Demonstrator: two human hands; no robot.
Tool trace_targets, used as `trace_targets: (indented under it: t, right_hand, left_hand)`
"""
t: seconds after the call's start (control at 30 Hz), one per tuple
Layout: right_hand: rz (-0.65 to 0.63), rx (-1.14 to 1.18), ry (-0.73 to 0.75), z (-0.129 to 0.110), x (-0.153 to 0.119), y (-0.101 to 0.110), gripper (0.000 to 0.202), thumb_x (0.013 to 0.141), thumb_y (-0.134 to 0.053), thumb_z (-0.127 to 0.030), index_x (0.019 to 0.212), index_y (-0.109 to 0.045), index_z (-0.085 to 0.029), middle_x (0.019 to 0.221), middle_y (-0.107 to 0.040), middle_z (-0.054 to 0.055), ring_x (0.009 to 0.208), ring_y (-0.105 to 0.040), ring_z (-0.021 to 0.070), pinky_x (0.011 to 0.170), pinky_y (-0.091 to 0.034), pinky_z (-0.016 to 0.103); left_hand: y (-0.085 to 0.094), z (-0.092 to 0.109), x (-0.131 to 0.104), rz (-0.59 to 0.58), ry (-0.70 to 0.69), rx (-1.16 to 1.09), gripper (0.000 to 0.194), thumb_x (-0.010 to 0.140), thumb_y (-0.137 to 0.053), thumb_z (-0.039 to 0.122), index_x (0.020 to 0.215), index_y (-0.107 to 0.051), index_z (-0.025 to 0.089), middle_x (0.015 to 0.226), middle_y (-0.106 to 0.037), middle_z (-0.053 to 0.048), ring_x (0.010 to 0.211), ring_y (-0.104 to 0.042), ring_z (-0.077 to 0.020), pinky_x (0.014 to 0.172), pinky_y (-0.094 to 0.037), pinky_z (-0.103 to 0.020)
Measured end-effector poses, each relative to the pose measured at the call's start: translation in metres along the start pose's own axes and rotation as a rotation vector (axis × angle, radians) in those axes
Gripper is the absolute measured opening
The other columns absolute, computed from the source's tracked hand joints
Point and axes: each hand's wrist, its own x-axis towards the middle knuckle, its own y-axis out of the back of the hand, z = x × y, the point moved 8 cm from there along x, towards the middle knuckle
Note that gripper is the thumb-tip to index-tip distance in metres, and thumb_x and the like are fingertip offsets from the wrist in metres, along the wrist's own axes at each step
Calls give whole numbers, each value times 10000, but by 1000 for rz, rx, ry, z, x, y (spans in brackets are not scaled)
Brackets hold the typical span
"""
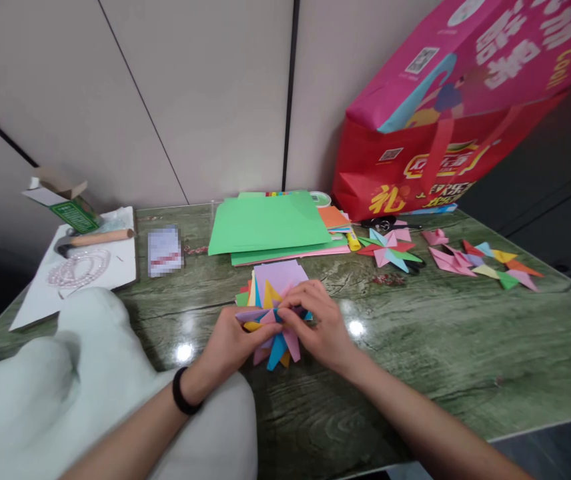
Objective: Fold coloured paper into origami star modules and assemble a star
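Observation:
Between my two hands is a many-pointed origami star (278,348) of folded paper in blue, pink, purple and yellow. My left hand (239,335) pinches its left side, thumb on top. On the right side, my right hand (318,321) has its thumb and fingertips closed on the folds near the middle; the fingers partly cover what they grip. Just behind the star lies a small stack of coloured paper squares (283,272), purple on top.
Green sheets (270,223) lie at the back, a glue stick (352,240) beside them. More paper stars (390,251) and scissors (384,223) are to the right, before a red bag (395,173). A hammer-like tool (98,238) and beads (78,269) rest left. A white plush shape (205,427) fills the front left.

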Motion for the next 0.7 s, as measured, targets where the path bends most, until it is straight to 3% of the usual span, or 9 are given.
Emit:
trace_targets:
  t: [0.13, 0.23, 0.4, 0.53, 0.7]
  right_hand:
    - [9, 125, -227, 23, 0, -1, 86, 737, -634, -255, 677, -627, -195, 871, -528, 38, 876, -535, 174, 761, -429, 316]
    - [14, 213, -354, 38, -2, -3, 125, 699, -664, -286, 629, -628, -189, 900, -569, 49, 971, -524, 198, 817, -412, 330]
    - [-57, 447, -557, 55, -10, -17, 164, 672, -675, -330, 655, -617, -177, 660, -620, 5, 639, -564, 135, 605, -444, 267]
    - [48, 411, -549, 57, -10, -11, 164, 633, -701, -311, 653, -620, -169, 667, -631, 9, 606, -559, 123, 578, -442, 257]
    - [17, 401, -494, 50, -8, -12, 144, 654, -683, -301, 713, -643, -176, 689, -634, 9, 634, -564, 129, 599, -448, 266]
  left_hand:
    - [-3, -6, 2, -69, 45, -46, 290, 759, -590, 347, 567, -607, 130, 396, -569, 17, 383, -469, -82, 429, -350, -175]
    - [-3, -12, 4, -87, 69, -82, 252, 746, -606, 357, 657, -643, 124, 440, -598, 12, 398, -492, -87, 407, -331, -166]
    - [-6, -23, 6, -126, 131, -156, 258, 746, -599, 377, 712, -654, 127, 466, -594, 18, 388, -467, -76, 398, -307, -165]
    - [2, -32, 9, -10, 190, -172, 256, 648, -692, 363, 683, -661, 111, 525, -606, 10, 408, -426, -62, 389, -259, -165]
    - [1, -34, 8, -10, 173, -266, 305, 727, -612, 420, 682, -666, 123, 537, -633, -10, 403, -470, -81, 395, -309, -178]
